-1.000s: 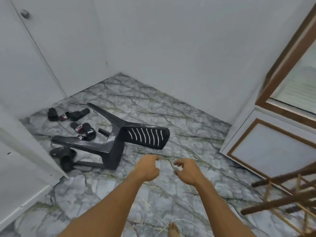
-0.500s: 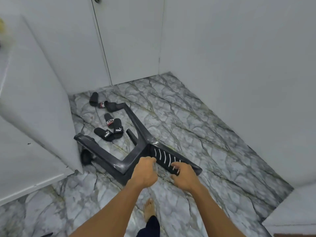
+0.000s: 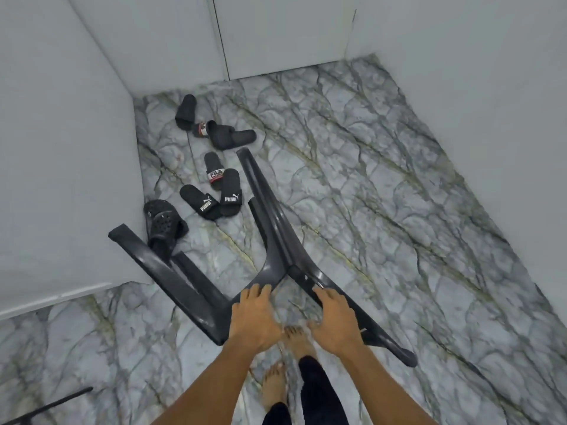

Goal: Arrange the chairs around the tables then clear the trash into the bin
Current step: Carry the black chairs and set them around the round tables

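Observation:
A black plastic chair (image 3: 277,240) lies tipped on its side on the marble floor, its legs pointing away toward the wall corner. My left hand (image 3: 253,320) rests on the chair's seat edge where the legs meet. My right hand (image 3: 334,323) lies on the chair's backrest edge, fingers curled over it. Both hands touch the chair; a firm grip cannot be made out. No table, trash or bin is in view.
Several black slippers (image 3: 214,191) lie scattered on the floor by the chair legs, one clog (image 3: 162,225) against a leg. White walls and a closed door (image 3: 282,35) enclose the corner. My bare feet (image 3: 285,363) stand just behind the chair. A thin dark rod (image 3: 46,406) shows at the bottom left.
I have stepped closer and looked further down. Both hands moved from the air onto the fallen chair, left on the seat edge, right on the backrest.

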Demonstrator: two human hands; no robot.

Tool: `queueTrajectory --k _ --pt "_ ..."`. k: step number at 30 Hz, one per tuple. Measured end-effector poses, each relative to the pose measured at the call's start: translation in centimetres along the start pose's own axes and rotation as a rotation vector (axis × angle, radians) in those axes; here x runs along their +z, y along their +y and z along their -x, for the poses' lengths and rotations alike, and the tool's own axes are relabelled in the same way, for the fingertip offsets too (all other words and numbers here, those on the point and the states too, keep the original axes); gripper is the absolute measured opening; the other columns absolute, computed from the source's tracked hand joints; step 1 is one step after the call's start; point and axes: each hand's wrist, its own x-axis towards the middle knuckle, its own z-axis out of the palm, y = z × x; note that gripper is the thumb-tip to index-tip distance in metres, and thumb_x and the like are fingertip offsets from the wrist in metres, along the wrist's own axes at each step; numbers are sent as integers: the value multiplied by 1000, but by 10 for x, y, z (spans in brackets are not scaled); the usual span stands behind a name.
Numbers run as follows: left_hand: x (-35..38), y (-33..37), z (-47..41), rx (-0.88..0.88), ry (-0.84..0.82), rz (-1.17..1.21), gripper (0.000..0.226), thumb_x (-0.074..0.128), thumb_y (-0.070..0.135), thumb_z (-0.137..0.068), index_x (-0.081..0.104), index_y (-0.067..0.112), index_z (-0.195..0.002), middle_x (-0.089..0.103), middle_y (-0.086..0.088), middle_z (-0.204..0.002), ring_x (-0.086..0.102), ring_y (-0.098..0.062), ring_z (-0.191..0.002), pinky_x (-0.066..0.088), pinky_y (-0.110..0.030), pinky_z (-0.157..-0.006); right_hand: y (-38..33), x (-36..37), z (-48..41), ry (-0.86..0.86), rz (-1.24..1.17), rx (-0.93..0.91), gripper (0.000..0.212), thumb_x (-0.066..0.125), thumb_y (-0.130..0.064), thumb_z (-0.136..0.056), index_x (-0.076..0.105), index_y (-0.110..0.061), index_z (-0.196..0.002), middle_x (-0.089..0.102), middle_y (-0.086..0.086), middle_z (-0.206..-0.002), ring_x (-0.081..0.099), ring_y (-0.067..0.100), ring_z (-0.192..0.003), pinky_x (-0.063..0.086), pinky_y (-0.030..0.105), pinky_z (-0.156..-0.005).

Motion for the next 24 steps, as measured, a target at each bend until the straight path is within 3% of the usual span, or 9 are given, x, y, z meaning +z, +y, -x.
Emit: queueTrajectory --k 5,8,13,15,19,22,24 --pt "37 -24 -111 -130 84 -6 96 70 44 -75 18 19 -152 26 -8 -156 25 -30 -141 35 -51 -110 44 36 -135 35 136 34 83 67 -46 -83 24 -24 -150 39 5 -146 36 27 -133 40 48 -102" --pt "67 -35 -161 -179 37 -63 110 75 42 -77 3 17 -156 12 -9 -163 17 -33 -147 28 -52 -116 74 58 -179 -24 271 20 88 64 -45 -88 11 -23 -154 26 8 -155 27 29 -140 35 52 -107" --pt "101 -35 -199 -135 87 -58 120 78 40 -80 -11 12 -155 20 -11 -160 31 -31 -140 41 -48 -108 88 86 -214 -119 364 -121 102 68 -25 -88 -9 -27 -154 6 11 -162 20 33 -144 31 50 -112" --pt "111 -35 -201 -146 139 -92 126 81 37 -78 -15 11 -154 26 -10 -157 41 -30 -133 46 -44 -102 91 92 -220 -88 347 -141 110 71 -14 -84 -13 -30 -154 8 12 -162 31 34 -137 40 46 -105" --pt "121 -44 -200 -131 176 -173 128 81 24 -74 -19 11 -153 36 -11 -150 55 -28 -115 53 -38 -87 101 101 -225 -22 358 -154 125 64 8 -77 -29 -40 -146 24 10 -156 54 31 -107 53 38 -78" --pt "115 -45 -199 -112 185 -189 123 77 18 -78 -21 14 -153 38 -6 -147 58 -24 -104 49 -31 -71 106 99 -225 -16 363 -161 128 63 10 -76 -31 -42 -144 34 9 -147 52 26 -82 51 35 -64" --pt "108 -42 -193 -90 184 -193 123 76 20 -81 -23 15 -153 37 -4 -146 59 -23 -102 47 -30 -68 106 93 -220 -45 361 -162 129 64 10 -76 -32 -43 -143 36 9 -145 47 24 -73 48 35 -61"
